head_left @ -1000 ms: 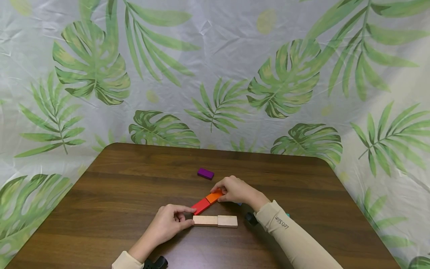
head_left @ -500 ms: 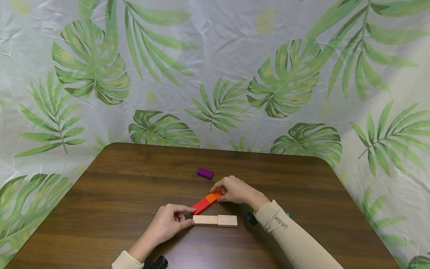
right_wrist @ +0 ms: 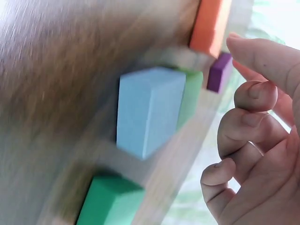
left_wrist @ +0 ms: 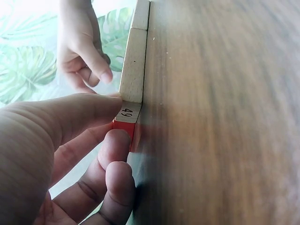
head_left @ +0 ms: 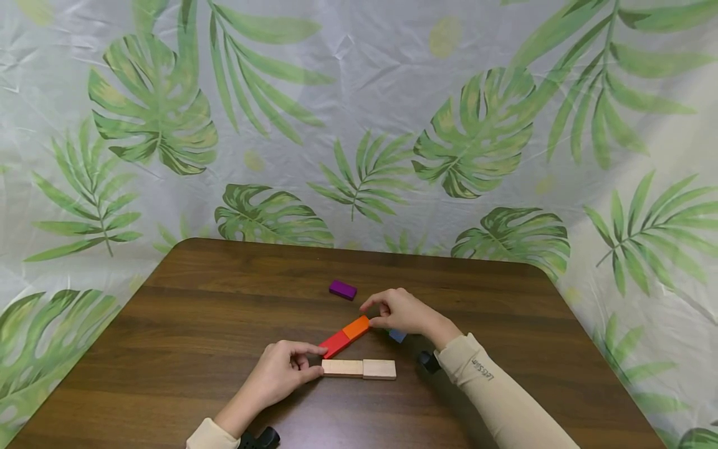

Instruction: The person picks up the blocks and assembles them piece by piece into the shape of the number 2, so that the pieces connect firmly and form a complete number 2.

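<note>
Two plain wooden blocks [head_left: 343, 368] lie end to end on the table. A red block [head_left: 335, 344] and an orange block [head_left: 356, 327] form a second row, slanting away to the right from the plain row's left end. My left hand [head_left: 283, 371] pinches where the rows meet, thumb at the plain block, index finger on the red one. In the left wrist view, "49" shows on the plain block's end beside the red block [left_wrist: 124, 127]. By the orange block's far end is my right hand [head_left: 406, 312], holding nothing, thumb and index finger apart.
Beyond the rows lies a purple block [head_left: 343, 290]. Partly hidden under the right hand is a blue block [head_left: 397, 335]. The right wrist view also has a light green block [right_wrist: 191, 96] behind the blue one and a darker green block [right_wrist: 112, 204] nearer.
My right hand has let go of the orange block and drawn slightly away to the right, uncovering its end and more of the blue block. The left hand stays put.
</note>
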A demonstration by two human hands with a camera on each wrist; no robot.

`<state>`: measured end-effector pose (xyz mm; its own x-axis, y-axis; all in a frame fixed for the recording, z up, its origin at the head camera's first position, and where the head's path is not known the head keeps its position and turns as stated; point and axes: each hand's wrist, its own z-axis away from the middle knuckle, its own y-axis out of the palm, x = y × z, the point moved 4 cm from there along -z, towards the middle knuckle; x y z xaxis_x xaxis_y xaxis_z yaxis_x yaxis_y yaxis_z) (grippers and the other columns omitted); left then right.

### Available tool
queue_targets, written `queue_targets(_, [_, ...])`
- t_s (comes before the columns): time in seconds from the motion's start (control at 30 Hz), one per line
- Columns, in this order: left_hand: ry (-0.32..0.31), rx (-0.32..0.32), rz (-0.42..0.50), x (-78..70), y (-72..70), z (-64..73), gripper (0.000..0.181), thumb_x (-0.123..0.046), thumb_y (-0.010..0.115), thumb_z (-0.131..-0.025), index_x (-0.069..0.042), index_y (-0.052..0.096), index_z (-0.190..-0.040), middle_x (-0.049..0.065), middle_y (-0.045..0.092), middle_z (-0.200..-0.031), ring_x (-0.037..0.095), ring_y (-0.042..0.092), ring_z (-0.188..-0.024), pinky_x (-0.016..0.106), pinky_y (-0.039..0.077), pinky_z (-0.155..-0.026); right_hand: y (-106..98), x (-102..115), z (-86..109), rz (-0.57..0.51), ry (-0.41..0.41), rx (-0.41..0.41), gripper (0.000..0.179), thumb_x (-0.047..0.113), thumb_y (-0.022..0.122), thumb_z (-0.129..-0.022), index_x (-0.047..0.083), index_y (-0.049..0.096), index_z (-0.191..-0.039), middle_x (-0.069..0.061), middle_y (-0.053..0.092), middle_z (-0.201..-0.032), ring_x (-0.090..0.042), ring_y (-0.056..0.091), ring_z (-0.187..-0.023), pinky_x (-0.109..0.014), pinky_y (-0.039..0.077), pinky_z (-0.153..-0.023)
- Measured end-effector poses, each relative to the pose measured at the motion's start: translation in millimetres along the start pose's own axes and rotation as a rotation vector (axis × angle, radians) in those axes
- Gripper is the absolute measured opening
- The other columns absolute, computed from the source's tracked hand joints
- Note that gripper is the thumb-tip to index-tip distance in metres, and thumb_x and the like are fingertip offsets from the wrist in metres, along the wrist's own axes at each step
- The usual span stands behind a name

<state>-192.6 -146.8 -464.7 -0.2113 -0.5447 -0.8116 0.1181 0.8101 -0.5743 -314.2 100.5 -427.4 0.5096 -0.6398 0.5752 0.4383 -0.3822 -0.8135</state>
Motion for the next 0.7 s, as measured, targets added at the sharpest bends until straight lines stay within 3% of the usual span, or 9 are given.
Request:
queue_targets(0.3, [-0.001,-0.003,-0.001,1.9,1.4,0.1,0.026,-0.020,0.091,-0.086,-0.017,0.085,-0.111,-0.010,0.059,-0.063,-0.002,0.043,-0.053,0.018,0.033,-0.051,-11.5,-23.2,12.0,0.023,0.068,-0.087,0.028,0.024,0.078,-0.100,0.010,0.078,-0.125,0.008,0.041,-0.058,-0.008,0.033,-0.052,-0.022,0.034,-0.058])
queue_targets(0.5, [-0.006,-0.008,-0.003,2.5,1.7,0.5,0.027,-0.020,0.091,-0.086,-0.018,0.085,-0.112,-0.010,0.059,-0.063,-0.002,0.042,-0.053,0.018,0.033,-0.052,-10.0,-30.4,19.1,0.069,0.162,-0.147,0.032,0.034,0.084,-0.094,0.014,0.080,-0.120,0.006,0.047,-0.061,-0.009,0.038,-0.054,-0.023,0.028,-0.054])
queue_targets(0.7, [-0.004,-0.006,0.002,2.3,1.7,-0.1,0.027,-0.020,0.091,-0.086,-0.018,0.085,-0.112,-0.010,0.059,-0.064,-0.002,0.043,-0.052,0.018,0.034,-0.051,-7.1,-34.0,23.8,0.088,0.253,-0.198,0.034,0.040,0.088,-0.089,0.019,0.081,-0.115,0.004,0.053,-0.066,-0.010,0.043,-0.058,-0.025,0.029,-0.055])
